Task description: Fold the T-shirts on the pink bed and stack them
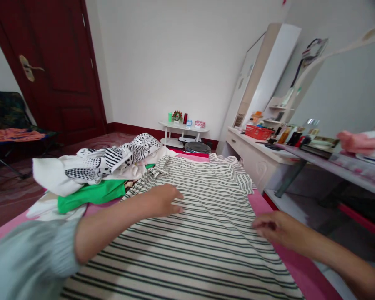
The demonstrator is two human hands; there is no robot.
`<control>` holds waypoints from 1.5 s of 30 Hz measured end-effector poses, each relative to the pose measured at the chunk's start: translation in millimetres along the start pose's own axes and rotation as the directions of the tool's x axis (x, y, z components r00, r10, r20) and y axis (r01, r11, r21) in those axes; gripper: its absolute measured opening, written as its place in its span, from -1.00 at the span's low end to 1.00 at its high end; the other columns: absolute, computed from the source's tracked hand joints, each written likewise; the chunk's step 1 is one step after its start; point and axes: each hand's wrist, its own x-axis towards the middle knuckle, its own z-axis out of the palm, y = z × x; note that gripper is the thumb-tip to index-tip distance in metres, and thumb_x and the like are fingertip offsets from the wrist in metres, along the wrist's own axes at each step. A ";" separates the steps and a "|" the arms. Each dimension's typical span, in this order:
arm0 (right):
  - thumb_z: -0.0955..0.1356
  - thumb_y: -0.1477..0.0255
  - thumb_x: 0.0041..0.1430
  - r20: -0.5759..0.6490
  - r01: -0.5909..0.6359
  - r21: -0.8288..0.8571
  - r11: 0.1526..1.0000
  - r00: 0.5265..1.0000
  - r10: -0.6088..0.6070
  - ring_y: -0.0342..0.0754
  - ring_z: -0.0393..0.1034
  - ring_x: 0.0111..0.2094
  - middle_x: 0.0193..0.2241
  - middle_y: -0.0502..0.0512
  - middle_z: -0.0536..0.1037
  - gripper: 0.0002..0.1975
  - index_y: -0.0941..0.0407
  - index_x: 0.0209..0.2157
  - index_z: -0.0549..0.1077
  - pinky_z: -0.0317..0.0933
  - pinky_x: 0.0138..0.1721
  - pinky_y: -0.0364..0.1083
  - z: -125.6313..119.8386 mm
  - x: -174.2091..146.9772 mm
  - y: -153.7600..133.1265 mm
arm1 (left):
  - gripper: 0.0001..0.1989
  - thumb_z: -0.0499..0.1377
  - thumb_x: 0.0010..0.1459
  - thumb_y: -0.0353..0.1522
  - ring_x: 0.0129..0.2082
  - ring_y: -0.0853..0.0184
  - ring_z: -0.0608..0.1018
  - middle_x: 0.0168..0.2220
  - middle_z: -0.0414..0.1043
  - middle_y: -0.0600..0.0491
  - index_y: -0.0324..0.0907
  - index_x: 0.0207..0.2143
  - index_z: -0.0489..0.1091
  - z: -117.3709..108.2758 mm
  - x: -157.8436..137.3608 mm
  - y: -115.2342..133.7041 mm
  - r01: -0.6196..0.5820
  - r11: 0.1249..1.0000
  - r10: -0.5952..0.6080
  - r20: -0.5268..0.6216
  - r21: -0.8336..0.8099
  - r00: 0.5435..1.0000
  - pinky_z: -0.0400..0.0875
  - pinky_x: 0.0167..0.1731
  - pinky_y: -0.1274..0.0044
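Observation:
A cream short-sleeved top (187, 250) with dark stripes lies spread flat in front of me, its sleeves towards the far end. Over the middle left of it is my left hand (165, 201), thumb and fingers apart and nothing held. I cannot tell whether this hand touches the cloth. My right hand (273, 227) is at the top's right side edge. Its fingers are curled in towards the thumb and slightly blurred; any cloth between them is hidden.
A heap of clothes (112, 160) lies to the left, with a green garment (92, 196) under it. Pink bedding (295, 266) shows at the right. Beyond are a dressing table (237, 139) with a red basket (258, 131), and a low white stand (187, 126).

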 end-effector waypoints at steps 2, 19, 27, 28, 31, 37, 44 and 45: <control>0.34 0.36 0.00 -0.009 0.022 -0.042 0.999 1.000 -0.023 -0.09 0.38 -0.50 -0.54 0.00 0.55 -0.82 0.09 -0.42 0.59 0.22 -0.46 -0.16 0.1 53.8 -7.8 | -0.47 0.09 0.16 -0.13 0.09 0.14 0.42 0.13 0.33 -0.10 -0.10 0.15 0.29 19.7 43.2 4.8 0.017 0.999 -0.013 -0.126 0.028 0.992 0.28 0.07 0.40; 0.29 0.32 0.10 -0.482 -0.418 -0.382 0.824 0.851 0.208 0.22 0.42 -0.11 -0.16 0.42 0.52 -0.50 0.29 0.04 0.37 0.27 -0.19 0.04 43.5 301.4 13.7 | -0.18 -0.33 0.16 0.16 0.35 -0.02 -0.20 0.38 -0.23 -0.09 -0.07 0.32 -0.04 97.6 111.4 -26.9 0.200 0.980 -0.197 -0.237 -0.012 0.951 -0.29 0.26 0.07; 0.24 0.39 0.12 -0.658 -0.564 -0.284 0.776 0.703 0.269 0.24 0.45 -0.19 -0.27 0.45 0.54 -0.66 0.27 -0.26 0.56 0.31 -0.23 0.06 36.3 303.3 34.7 | -0.27 -0.32 0.20 0.12 0.36 0.03 -0.20 0.38 -0.24 -0.03 0.02 0.32 -0.03 96.7 108.5 -24.5 0.102 0.994 -0.107 -0.222 -0.034 0.969 -0.29 0.26 0.08; 0.24 0.40 0.11 -0.648 -0.560 -0.291 0.776 0.712 0.271 0.23 0.44 -0.19 -0.27 0.44 0.54 -0.67 0.27 -0.26 0.57 0.31 -0.22 0.06 36.5 303.0 36.5 | -0.28 -0.31 0.20 0.12 0.36 0.04 -0.20 0.38 -0.24 -0.01 0.04 0.31 -0.03 96.6 108.3 -24.5 0.091 0.995 -0.097 -0.223 -0.035 0.970 -0.29 0.26 0.08; 0.26 0.44 0.08 -0.589 -0.538 -0.325 0.778 0.759 0.279 0.20 0.44 -0.17 -0.25 0.40 0.55 -0.67 0.27 -0.20 0.55 0.29 -0.19 0.02 38.4 302.4 41.5 | -0.28 -0.30 0.20 0.13 0.36 0.04 -0.21 0.38 -0.24 0.02 0.06 0.31 -0.03 96.7 108.3 -25.0 0.086 0.996 -0.092 -0.223 -0.039 0.971 -0.29 0.26 0.08; 0.29 0.30 0.07 -0.588 -0.568 -0.349 0.745 0.752 0.297 0.27 0.41 -0.11 -0.15 0.38 0.52 -0.53 0.18 -0.01 0.46 0.28 -0.19 0.08 21.2 287.9 47.0 | -0.29 -0.29 0.20 0.13 0.36 0.03 -0.21 0.38 -0.25 -0.01 0.07 0.31 -0.03 96.3 109.0 -24.7 0.088 0.995 -0.095 -0.209 -0.042 0.973 -0.30 0.26 0.08; 0.27 0.39 0.07 -0.599 -0.605 -0.325 0.726 0.726 0.337 0.30 0.41 -0.10 -0.19 0.38 0.52 -0.65 0.16 -0.13 0.54 0.27 -0.21 0.10 3.2 270.3 51.0 | -0.33 -0.30 0.22 0.11 0.36 0.05 -0.18 0.38 -0.23 0.02 0.12 0.29 0.01 95.3 107.4 -24.0 0.009 0.999 -0.016 -0.201 -0.034 0.979 -0.29 0.26 0.07; 0.27 0.43 0.06 -0.612 -0.609 -0.291 0.738 0.711 0.346 0.29 0.41 -0.10 -0.16 0.39 0.51 -0.61 0.17 -0.06 0.50 0.27 -0.20 0.10 6.8 269.8 46.2 | -0.33 -0.30 0.22 0.11 0.36 0.05 -0.18 0.38 -0.24 0.03 0.13 0.29 0.01 95.1 107.5 -24.2 0.005 0.999 -0.012 -0.198 -0.032 0.980 -0.29 0.26 0.07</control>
